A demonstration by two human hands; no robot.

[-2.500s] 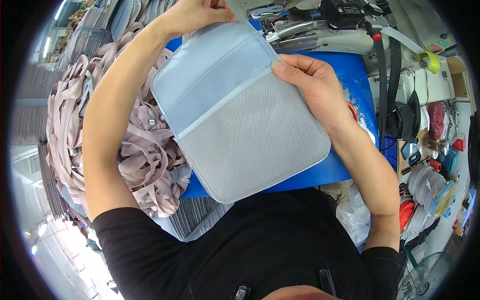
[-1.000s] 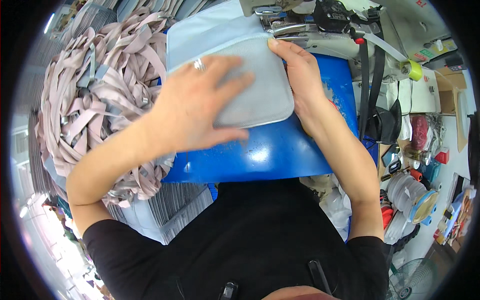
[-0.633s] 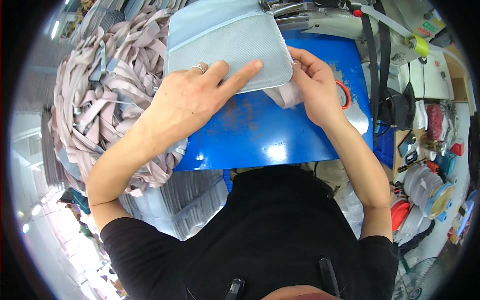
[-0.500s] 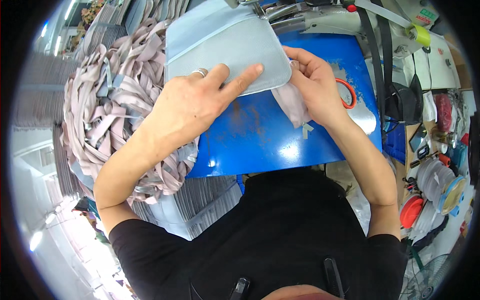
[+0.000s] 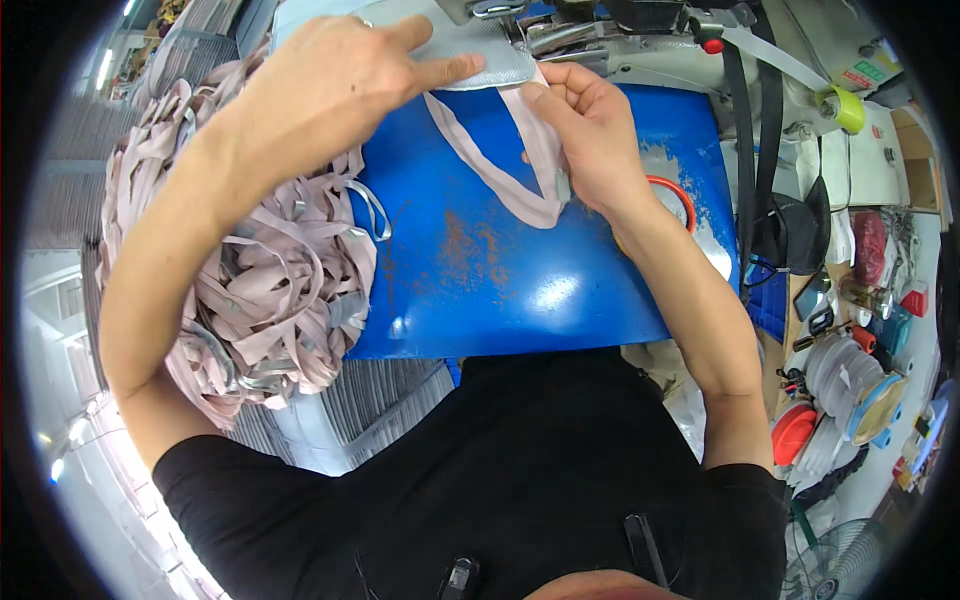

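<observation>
A light grey-blue mesh fabric panel [image 5: 490, 62] lies at the far edge of the blue tabletop, by the metal presser parts of a sewing machine [image 5: 655, 55]. My left hand [image 5: 345, 75] rests on the panel with fingers stretched out, index finger near its corner; a ring shows on it. At that corner my right hand [image 5: 590, 130] is closed, pinching a pale pink strap [image 5: 480, 165] against the panel's edge. The strap hangs in a loop over the table. Part of the panel is hidden under my left hand.
A large heap of pink straps [image 5: 275, 290] lies left of the blue tabletop [image 5: 470, 300]. An orange-red ring handle [image 5: 690, 200] sits beside my right wrist. Stacked grey panels [image 5: 370, 405] stand below the heap. Thread spools [image 5: 835, 365] and tools crowd the right.
The panel has moved away from me and to the left, toward the sewing machine, with both hands following. More of the pink strap now shows as a loop below the panel.
</observation>
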